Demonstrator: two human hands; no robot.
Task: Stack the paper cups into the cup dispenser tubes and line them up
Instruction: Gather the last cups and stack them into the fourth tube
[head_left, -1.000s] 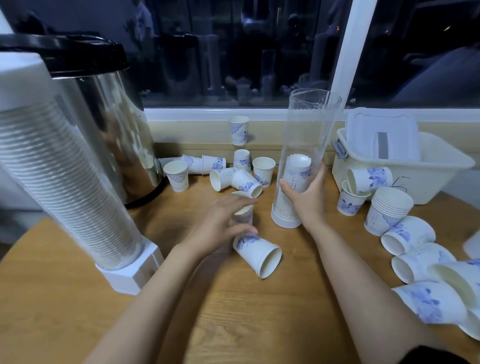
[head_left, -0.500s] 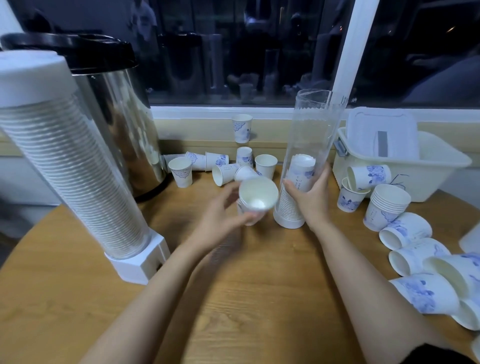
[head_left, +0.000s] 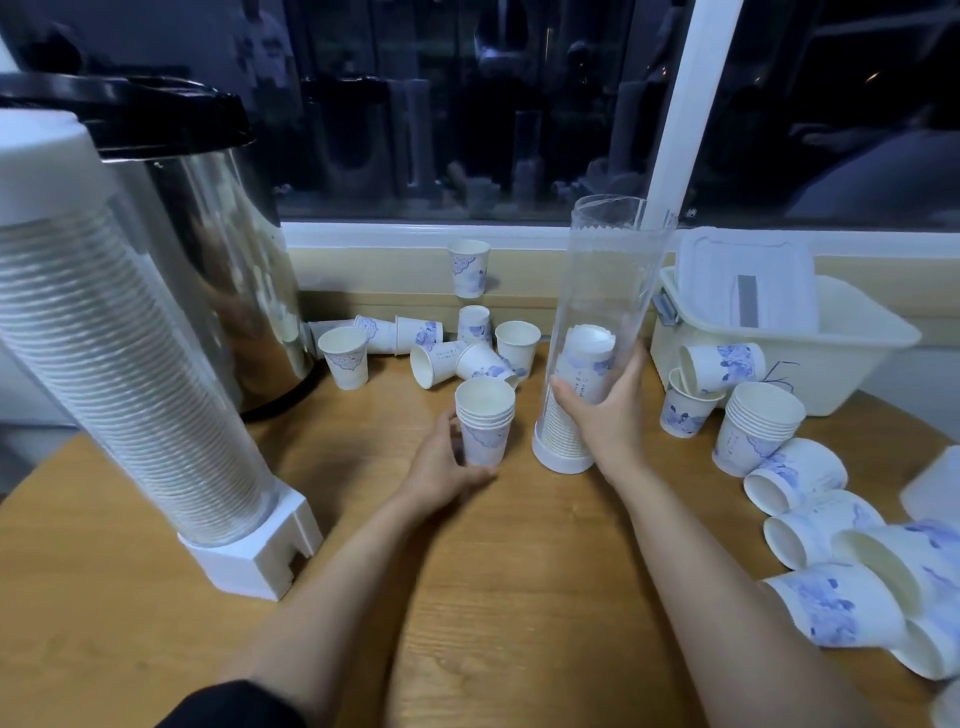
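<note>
Bare table (head_left: 519, 597) at 6 o'clock: passable. Blocked: full dispenser (head_left: 130, 389) at 9, loose cups (head_left: 517, 348) at 12, tipped cups (head_left: 800, 480) at 3.

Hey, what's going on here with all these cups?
A person is loading paper cups into dispenser tubes at a wooden table. Their right hand grips the clear tube, which is partly filled with nested cups and stands open at the top. Their left hand holds a short stack of cups upright beside it. A full dispenser stands at the left, and loose cups sit scattered behind the hands and along the right.
</note>
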